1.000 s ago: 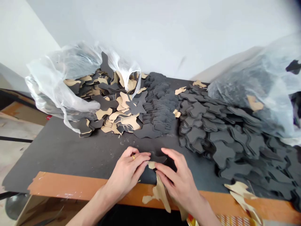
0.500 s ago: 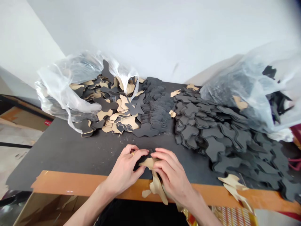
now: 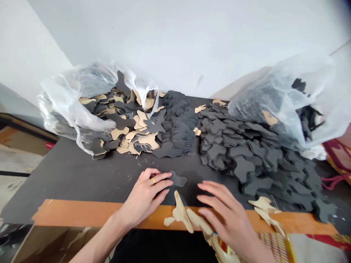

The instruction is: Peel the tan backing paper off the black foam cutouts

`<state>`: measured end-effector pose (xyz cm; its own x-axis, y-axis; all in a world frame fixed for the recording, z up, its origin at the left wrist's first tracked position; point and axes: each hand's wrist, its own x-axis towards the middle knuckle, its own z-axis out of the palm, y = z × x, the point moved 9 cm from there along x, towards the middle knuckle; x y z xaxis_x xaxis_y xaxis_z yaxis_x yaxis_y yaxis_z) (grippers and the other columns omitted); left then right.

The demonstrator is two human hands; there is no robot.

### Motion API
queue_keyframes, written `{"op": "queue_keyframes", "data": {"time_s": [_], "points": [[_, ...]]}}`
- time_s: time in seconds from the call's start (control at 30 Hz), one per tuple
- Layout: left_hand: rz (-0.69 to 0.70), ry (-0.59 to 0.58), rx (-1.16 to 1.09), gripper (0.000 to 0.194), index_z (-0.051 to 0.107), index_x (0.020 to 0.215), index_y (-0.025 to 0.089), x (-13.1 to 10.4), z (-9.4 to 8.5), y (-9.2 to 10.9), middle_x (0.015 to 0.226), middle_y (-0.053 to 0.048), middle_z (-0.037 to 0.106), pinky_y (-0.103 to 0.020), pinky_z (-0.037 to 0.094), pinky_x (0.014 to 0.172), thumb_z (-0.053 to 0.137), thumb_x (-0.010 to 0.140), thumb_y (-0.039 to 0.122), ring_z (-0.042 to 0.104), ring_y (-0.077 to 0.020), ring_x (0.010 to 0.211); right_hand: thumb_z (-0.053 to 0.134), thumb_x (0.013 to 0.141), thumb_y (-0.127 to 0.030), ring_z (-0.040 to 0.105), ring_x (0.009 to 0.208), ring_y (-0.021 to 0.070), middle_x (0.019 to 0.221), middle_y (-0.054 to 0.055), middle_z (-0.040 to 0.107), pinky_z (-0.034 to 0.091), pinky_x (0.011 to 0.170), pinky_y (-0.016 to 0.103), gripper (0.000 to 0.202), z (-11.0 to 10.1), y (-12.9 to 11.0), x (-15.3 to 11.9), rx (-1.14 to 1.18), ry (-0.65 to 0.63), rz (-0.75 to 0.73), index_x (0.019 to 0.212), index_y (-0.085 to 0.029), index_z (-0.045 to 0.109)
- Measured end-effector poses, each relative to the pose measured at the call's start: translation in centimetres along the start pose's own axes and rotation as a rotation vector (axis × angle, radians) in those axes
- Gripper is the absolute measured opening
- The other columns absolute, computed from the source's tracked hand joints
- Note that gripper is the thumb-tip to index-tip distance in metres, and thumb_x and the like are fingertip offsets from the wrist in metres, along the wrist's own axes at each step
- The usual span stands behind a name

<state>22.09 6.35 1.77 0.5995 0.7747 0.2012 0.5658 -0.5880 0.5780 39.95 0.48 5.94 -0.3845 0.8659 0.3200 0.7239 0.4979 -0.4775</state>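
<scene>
A dark grey, irregularly shaped flat piece (image 3: 179, 179), apparently foam, lies on the table in front of me. The outstretched fingertips of my left hand (image 3: 149, 195) rest at its left edge, with the thumb apart from them. My right hand (image 3: 223, 210) is to the right of that piece, not touching it, its fingers spread with nothing visible in them. Between my hands, tan scraps of backing paper (image 3: 181, 212) lie over the table's front edge. More paper strips (image 3: 201, 221) hang down beside my right hand, and their lower part is partly hidden.
A plastic bag (image 3: 82, 109) at the left spills mixed dark and tan pieces (image 3: 142, 133). Overlapping dark pieces (image 3: 178, 124) form rows beside it. A large heap of dark pieces (image 3: 246, 160) and another plastic bag (image 3: 309, 91) are at the right. Orange tape (image 3: 95, 212) runs along the front edge.
My right hand has moved right, away from the dark piece, and its fingers have spread. The tan paper that lay over the piece is off it. My left hand has stayed nearly in place.
</scene>
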Motion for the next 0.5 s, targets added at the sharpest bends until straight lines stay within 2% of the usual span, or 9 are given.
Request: {"op": "queue_keyframes", "data": {"time_s": [0.07, 0.17, 0.23, 0.37, 0.5], "points": [[0.012, -0.002, 0.010, 0.027, 0.067, 0.118, 0.025, -0.1, 0.0, 0.2, 0.133, -0.001, 0.064, -0.045, 0.046, 0.099, 0.058, 0.093, 0.016, 0.046, -0.0250, 0.114, 0.060, 0.094, -0.025, 0.046, 0.134, 0.0325, 0.139, 0.015, 0.057, 0.050, 0.101, 0.051, 0.039, 2.8, -0.6, 0.7, -0.092, -0.083, -0.065, 0.132, -0.017, 0.055], [0.035, -0.009, 0.022, 0.030, 0.067, 0.120, 0.024, -0.2, 0.1, 0.4, 0.134, -0.003, 0.063, -0.048, 0.046, 0.098, 0.064, 0.090, 0.018, 0.046, -0.0267, 0.114, 0.059, 0.095, -0.034, 0.038, 0.140, 0.0345, 0.147, 0.014, 0.050, 0.046, 0.105, 0.056, 0.054, 5.9, -0.5, 1.3, -0.169, -0.226, -0.088, 0.143, -0.015, 0.045], [0.050, 0.012, 0.020, 0.029, 0.068, 0.119, 0.024, -0.4, 0.0, 0.3, 0.134, -0.004, 0.063, -0.047, 0.047, 0.098, 0.064, 0.091, 0.019, 0.047, -0.0267, 0.114, 0.057, 0.096, -0.034, 0.039, 0.139, 0.0343, 0.146, 0.013, 0.051, 0.046, 0.105, 0.056, 0.048, 6.3, 0.0, 1.4, -0.171, -0.242, -0.051, 0.140, -0.015, 0.050], [0.012, 0.128, -0.005, 0.017, 0.073, 0.103, 0.022, -0.9, -0.5, -0.3, 0.126, -0.006, 0.066, -0.044, 0.050, 0.095, 0.060, 0.094, 0.017, 0.050, -0.0254, 0.112, 0.052, 0.098, -0.027, 0.048, 0.132, 0.0323, 0.135, 0.011, 0.060, 0.050, 0.099, 0.052, 0.024, 5.4, 1.1, 1.9, -0.128, -0.154, 0.084, 0.117, -0.020, 0.065], [-0.041, 0.140, -0.002, 0.014, 0.070, 0.095, 0.021, -0.9, -0.1, -0.6, 0.113, -0.006, 0.069, -0.043, 0.050, 0.092, 0.058, 0.094, 0.015, 0.053, -0.0239, 0.105, 0.055, 0.095, -0.023, 0.056, 0.115, 0.0311, 0.117, 0.012, 0.063, 0.051, 0.091, 0.048, 0.011, 5.6, 1.0, 3.1, -0.113, -0.083, 0.166, 0.099, -0.019, 0.064]]}}
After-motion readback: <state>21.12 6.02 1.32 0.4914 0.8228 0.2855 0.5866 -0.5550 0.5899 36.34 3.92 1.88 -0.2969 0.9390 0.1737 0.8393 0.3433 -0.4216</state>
